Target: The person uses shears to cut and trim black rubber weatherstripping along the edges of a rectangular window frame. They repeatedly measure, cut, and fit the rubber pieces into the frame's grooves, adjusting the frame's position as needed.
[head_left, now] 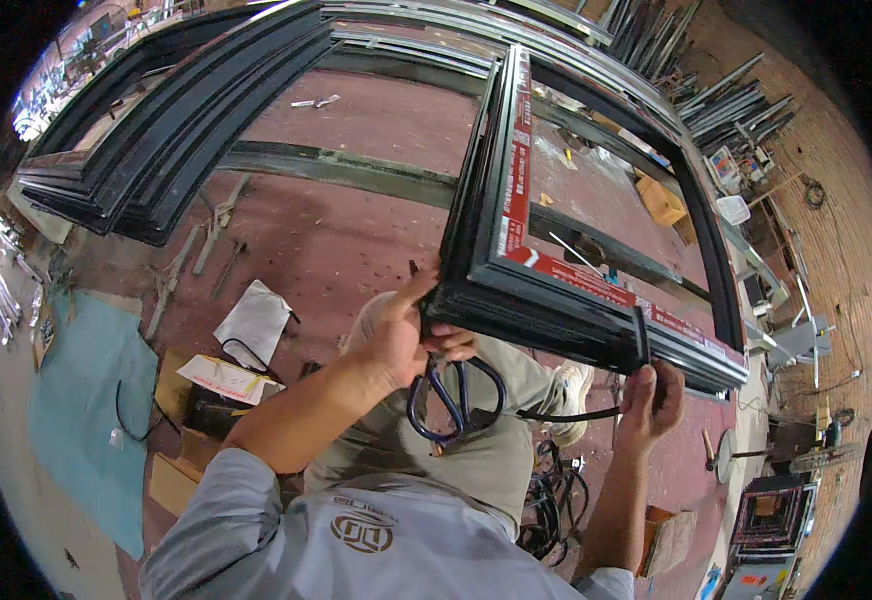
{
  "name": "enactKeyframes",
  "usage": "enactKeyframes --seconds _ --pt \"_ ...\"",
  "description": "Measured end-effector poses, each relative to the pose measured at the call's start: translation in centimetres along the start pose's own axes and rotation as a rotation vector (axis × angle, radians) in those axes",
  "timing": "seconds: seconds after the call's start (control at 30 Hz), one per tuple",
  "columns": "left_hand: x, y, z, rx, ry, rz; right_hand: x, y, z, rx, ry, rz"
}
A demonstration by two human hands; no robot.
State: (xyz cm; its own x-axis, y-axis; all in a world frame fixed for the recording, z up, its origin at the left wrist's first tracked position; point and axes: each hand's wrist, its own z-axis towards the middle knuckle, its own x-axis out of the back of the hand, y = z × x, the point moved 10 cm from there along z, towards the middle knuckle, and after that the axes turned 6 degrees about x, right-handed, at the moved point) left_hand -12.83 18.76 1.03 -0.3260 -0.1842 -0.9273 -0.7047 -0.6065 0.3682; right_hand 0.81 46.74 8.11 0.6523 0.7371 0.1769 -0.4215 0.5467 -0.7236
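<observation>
A black window frame (556, 335), with a red printed film strip along its inner edge, rests tilted on the bench rails in front of me. My left hand (403, 338) is closed at its near left corner, thumb up along the side. Beneath those fingers hang dark-handled scissors (456, 405), handles down; the blades are hidden by the hand and frame. My right hand (653, 400) pinches a black rubber strip (642, 335) against the frame's near side. The strip's loose tail runs left from the fingers toward the scissors.
More black frames (226, 100) lie stacked at the far left. A cardboard box (661, 200) shows through the frame's opening. Coiled black strip (553, 500) lies on the floor by my shoe (571, 400). A light blue sheet (91, 410) spreads at left; metal profiles (736, 110) lean far right.
</observation>
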Motion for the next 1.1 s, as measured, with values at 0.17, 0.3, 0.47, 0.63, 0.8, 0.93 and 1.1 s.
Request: enactKeyframes --seconds 0.17,0.3,0.47,0.63,0.8,0.93,1.1 --pt "-2.5 -4.0 2.0 0.064 -0.115 0.077 2.9 0.6 3.6 -0.071 -0.162 0.036" --pt "-2.1 -5.3 2.0 0.056 -0.165 0.126 0.7 -5.5 5.4 0.025 -0.334 -0.020" --pt "-2.1 -5.4 2.2 0.063 -0.233 0.138 -6.7 -10.1 7.2 -0.011 -0.522 -0.144" --pt "-1.9 -5.3 1.9 0.050 -0.211 0.176 -10.5 -9.6 7.7 -0.043 -0.635 -0.309" --pt "-1.5 -5.5 2.0 0.106 -0.140 0.225 -10.8 -9.9 8.7 -0.007 -0.690 -0.523" --pt "-0.4 -5.8 1.6 0.163 0.079 0.265 -11.3 -11.0 8.6 0.085 -0.709 -0.630" --pt "-1.4 -5.8 1.8 0.147 -0.050 0.218 -13.1 -14.0 8.1 0.384 -0.742 -0.688"
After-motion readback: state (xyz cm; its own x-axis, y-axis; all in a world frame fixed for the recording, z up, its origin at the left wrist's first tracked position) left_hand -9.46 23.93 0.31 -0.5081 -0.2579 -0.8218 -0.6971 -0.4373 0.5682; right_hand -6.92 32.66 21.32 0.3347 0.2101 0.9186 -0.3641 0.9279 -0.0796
